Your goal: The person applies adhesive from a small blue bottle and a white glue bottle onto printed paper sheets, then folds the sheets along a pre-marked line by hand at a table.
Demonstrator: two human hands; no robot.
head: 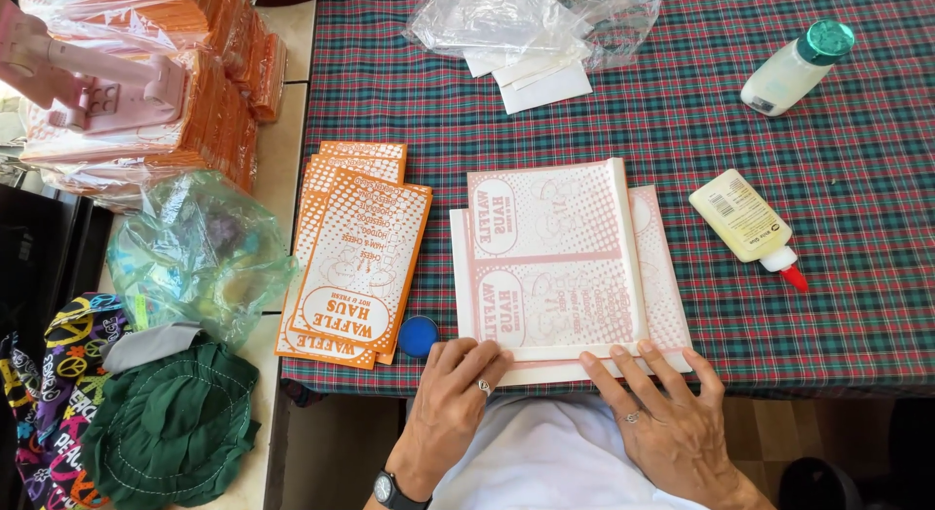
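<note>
While flat on the pink paper sheet (555, 262) | left hand (458, 388), right hand (662, 408) press its near edge, grasping nothing.

I take this for a home craft table: red-and-green plaid tablecloth (779, 315), yellow glue bottle (742, 218), wrapped stacks of orange printed paper bags (146, 91) at its left edge.

Both hands (458, 393) (662, 413) on pink paper sheet (555, 257)

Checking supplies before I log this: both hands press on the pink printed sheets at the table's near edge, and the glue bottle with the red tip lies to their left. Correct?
Not quite. In the head view the glue bottle with the red tip lies to the right of the pink printed sheets, not the left. The left hand and right hand do press on the sheets at the near edge.
</note>
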